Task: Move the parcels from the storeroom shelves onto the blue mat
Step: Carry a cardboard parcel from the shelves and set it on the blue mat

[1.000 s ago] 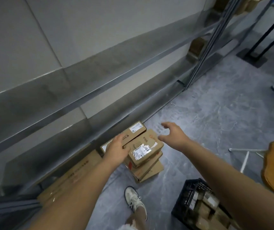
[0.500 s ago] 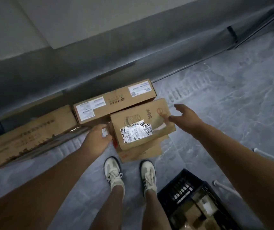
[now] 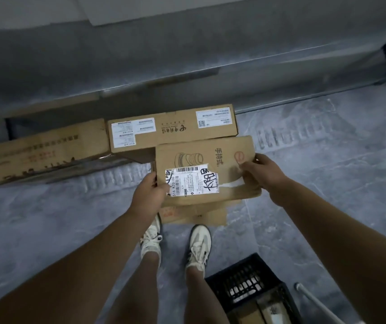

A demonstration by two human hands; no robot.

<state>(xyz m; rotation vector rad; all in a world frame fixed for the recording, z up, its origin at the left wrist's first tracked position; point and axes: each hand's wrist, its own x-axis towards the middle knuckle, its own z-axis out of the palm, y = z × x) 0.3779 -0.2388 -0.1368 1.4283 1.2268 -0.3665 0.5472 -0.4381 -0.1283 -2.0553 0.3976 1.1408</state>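
A brown cardboard parcel (image 3: 224, 160) with a white shipping label lies on top of a small stack on the grey floor, just ahead of my feet. My left hand (image 3: 148, 195) grips its left edge with the thumb on the label. My right hand (image 3: 261, 170) grips its right edge, thumb on top. A flatter box (image 3: 194, 215) lies under it. Behind it sits a long parcel (image 3: 173, 130) with white labels. The blue mat is out of view.
A long low carton (image 3: 40, 153) lies at the left under the metal shelf (image 3: 187, 73). A black plastic crate (image 3: 250, 284) holding boxes stands at the bottom right beside my right shoe. A white rod (image 3: 316, 302) crosses the corner.
My view has tipped down from the shelves to the floor stack. Both hands have closed in on the top parcel and now hold its two sides.
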